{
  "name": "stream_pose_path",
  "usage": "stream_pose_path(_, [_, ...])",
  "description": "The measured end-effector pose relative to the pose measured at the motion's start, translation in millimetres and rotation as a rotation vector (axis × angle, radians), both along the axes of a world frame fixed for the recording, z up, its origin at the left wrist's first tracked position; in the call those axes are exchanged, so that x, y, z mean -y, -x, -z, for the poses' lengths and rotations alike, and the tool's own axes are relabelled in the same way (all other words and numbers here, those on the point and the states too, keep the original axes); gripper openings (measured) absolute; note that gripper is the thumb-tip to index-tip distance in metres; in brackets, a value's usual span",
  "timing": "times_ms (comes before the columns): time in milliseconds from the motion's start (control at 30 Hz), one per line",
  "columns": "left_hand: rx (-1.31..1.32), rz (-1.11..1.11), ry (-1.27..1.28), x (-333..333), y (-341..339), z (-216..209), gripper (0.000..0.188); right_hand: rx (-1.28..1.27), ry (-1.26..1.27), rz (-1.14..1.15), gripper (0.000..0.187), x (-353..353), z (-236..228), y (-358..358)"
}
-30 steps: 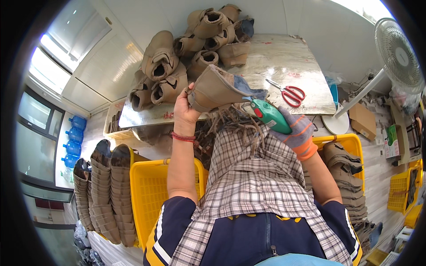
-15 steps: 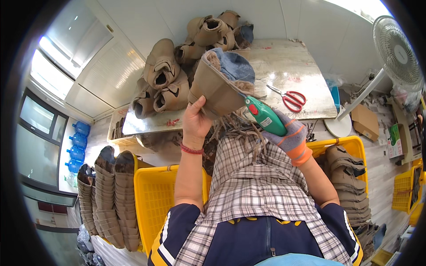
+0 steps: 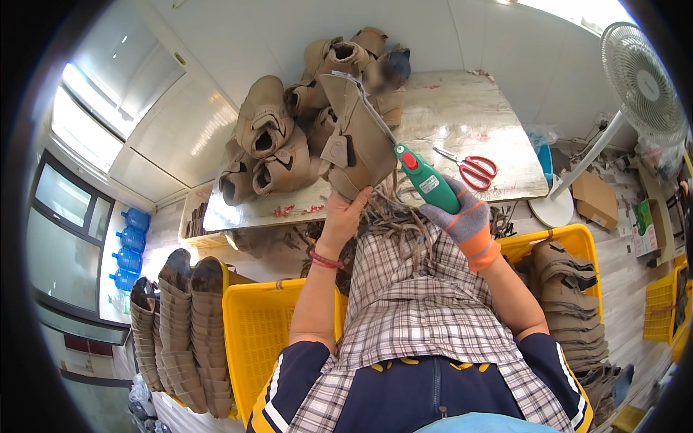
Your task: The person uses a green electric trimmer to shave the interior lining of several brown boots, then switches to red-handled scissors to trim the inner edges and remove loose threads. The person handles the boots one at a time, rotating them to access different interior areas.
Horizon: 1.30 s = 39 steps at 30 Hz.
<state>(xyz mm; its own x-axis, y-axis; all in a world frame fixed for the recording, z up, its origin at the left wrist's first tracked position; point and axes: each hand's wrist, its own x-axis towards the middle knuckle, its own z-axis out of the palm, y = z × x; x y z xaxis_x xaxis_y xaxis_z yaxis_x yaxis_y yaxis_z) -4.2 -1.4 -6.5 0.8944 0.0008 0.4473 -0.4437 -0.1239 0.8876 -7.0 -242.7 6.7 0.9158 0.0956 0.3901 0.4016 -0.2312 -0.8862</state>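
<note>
Tan upper (image 3: 368,155) partly hides pile (image 3: 266,133); seemingly scraps (image 3: 393,215) below.

The scene is bright overall. Strong white light comes through the window (image 3: 83,101), far to the left of and beyond the left grip (image 3: 346,213), and a blown-out white patch (image 3: 585,13) glares well beyond the right grip (image 3: 462,220), farther right. A pale sheen lies on the worktop (image 3: 505,133) just beyond the right grip; shadow darkens the space under it beside the left grip. Both grips look fairly sharp, but part of the footwear pile (image 3: 267,108) beyond them is smeared. Farthest from them, straight edges bow and black closes the corners.
</note>
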Motion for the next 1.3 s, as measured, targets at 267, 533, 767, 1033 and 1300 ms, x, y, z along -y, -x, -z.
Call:
stream_pose_path(267, [0.379, -0.225, -0.766, 8.1, -4.9, 15.4, 0.04, -0.176, -0.139, 0.002, 0.06, 4.7, -3.7, -6.9])
stream_pose_path(533, [0.438, -0.13, -0.779, 20.3, -0.9, 25.6, 0.043, -0.372, -0.317, -0.085, 0.055, 17.9, -19.7, -8.7])
stream_pose_path(767, [0.179, -0.143, -0.382, 28.4, 1.7, 25.8, 0.039, -0.373, -0.337, 0.045, 0.052, 42.5, -14.6, -43.2])
stream_pose_path(1033, [0.573, -0.174, -0.983, 16.5, -138.3, -6.2, 0.021, -0.438, 0.073, 0.433, 0.051, 142.2, 51.7, -158.3])
stream_pose_path(1300, [0.749, -0.098, -1.071, 97.9, -273.4, 40.6, 0.018, -0.414, 0.522, 0.702, 0.057, 182.6, 111.2, -255.7])
